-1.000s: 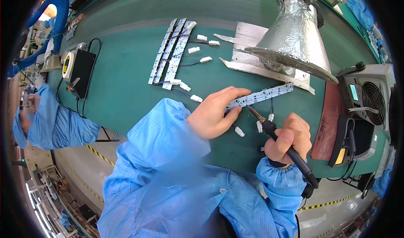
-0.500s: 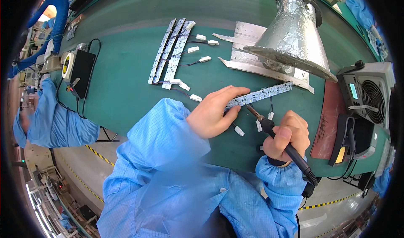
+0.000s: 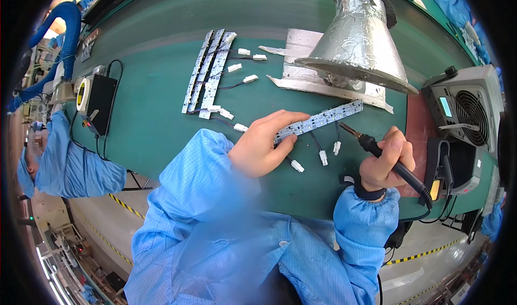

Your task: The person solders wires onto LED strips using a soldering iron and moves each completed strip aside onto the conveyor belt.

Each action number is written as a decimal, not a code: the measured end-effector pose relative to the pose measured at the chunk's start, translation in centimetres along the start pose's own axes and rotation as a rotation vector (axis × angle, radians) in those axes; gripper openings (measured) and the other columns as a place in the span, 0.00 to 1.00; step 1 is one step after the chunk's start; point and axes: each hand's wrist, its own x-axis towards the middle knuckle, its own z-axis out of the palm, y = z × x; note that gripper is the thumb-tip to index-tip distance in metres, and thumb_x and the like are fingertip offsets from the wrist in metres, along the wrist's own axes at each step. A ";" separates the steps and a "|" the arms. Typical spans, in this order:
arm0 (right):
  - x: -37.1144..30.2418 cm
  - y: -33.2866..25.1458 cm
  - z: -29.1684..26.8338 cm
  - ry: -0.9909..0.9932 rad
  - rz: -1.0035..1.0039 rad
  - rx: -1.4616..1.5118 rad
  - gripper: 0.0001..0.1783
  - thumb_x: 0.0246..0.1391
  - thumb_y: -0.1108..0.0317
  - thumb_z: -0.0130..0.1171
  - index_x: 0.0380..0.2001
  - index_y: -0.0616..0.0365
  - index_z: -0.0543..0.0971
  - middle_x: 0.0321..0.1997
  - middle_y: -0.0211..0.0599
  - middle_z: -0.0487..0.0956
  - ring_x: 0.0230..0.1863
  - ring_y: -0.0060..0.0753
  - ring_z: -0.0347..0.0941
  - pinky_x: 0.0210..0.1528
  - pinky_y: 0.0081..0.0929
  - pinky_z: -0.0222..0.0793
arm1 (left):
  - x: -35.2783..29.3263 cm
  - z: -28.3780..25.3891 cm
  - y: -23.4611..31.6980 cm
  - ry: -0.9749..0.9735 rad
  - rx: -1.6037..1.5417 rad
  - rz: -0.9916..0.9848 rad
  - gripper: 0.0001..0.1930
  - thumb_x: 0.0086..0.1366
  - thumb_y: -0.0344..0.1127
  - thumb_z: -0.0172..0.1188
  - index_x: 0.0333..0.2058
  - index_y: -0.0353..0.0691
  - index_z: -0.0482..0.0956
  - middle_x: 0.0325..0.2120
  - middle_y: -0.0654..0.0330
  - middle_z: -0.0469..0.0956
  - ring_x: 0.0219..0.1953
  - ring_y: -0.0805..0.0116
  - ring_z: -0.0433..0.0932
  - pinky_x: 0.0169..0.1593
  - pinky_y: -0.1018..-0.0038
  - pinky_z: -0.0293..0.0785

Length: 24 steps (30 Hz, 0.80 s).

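Note:
A long narrow circuit board strip lies slanted on the green mat, its left end between the thumb and fingers of my left hand. Short dark wires with white plugs hang from its near side, one white plug among them. My right hand grips a black-handled soldering iron like a pen. The iron's tip points up-left, just below the strip's right half and close to a wire; whether it touches cannot be made out. Further off to the left, several similar strips lie side by side, with wires and white plugs.
A foil-covered fume hood hangs over a pale metal plate at the far right. Right of my hand stand a soldering iron stand and a grey unit with a fan. At left sits a small black box with cables.
My right hand has drawn the iron rightward along the strip, away from my left fingers. My left hand still holds the strip. The whole view has shifted slightly.

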 end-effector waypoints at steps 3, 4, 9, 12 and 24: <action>0.0 0.0 0.2 0.032 -0.002 0.000 0.18 0.53 0.73 0.47 0.11 0.62 0.60 0.11 0.33 0.61 0.14 0.20 0.51 0.20 0.23 0.47 | 0.0 0.1 0.1 -0.001 0.000 -0.011 0.20 0.56 0.21 0.51 0.49 0.32 0.72 0.39 0.49 0.76 0.42 0.54 0.76 0.48 0.68 0.70; 0.0 0.0 0.2 0.033 -0.002 -0.002 0.18 0.53 0.73 0.47 0.11 0.62 0.60 0.11 0.33 0.61 0.14 0.20 0.51 0.20 0.23 0.47 | 0.1 0.1 0.1 0.003 0.007 -0.010 0.19 0.56 0.21 0.51 0.49 0.32 0.72 0.38 0.49 0.76 0.41 0.54 0.76 0.47 0.68 0.70; 0.0 0.1 0.5 0.007 0.005 -0.015 0.19 0.54 0.72 0.48 0.11 0.61 0.59 0.11 0.33 0.61 0.14 0.20 0.52 0.19 0.22 0.47 | 0.1 0.1 0.0 0.008 0.010 -0.015 0.19 0.57 0.22 0.51 0.49 0.32 0.73 0.37 0.49 0.76 0.40 0.54 0.76 0.47 0.69 0.70; 0.0 0.1 0.3 0.005 -0.008 -0.005 0.20 0.55 0.72 0.48 0.11 0.61 0.59 0.10 0.33 0.61 0.15 0.20 0.52 0.18 0.22 0.46 | 0.0 0.1 0.1 0.008 0.009 -0.008 0.19 0.56 0.22 0.51 0.49 0.32 0.73 0.37 0.49 0.76 0.40 0.54 0.76 0.46 0.68 0.70; -0.1 0.4 0.5 -0.004 -0.013 -0.022 0.20 0.55 0.72 0.48 0.11 0.62 0.60 0.11 0.33 0.61 0.14 0.20 0.52 0.17 0.22 0.46 | 0.1 0.1 0.1 0.001 -0.003 -0.016 0.19 0.56 0.21 0.51 0.49 0.31 0.73 0.36 0.48 0.76 0.39 0.54 0.76 0.46 0.68 0.70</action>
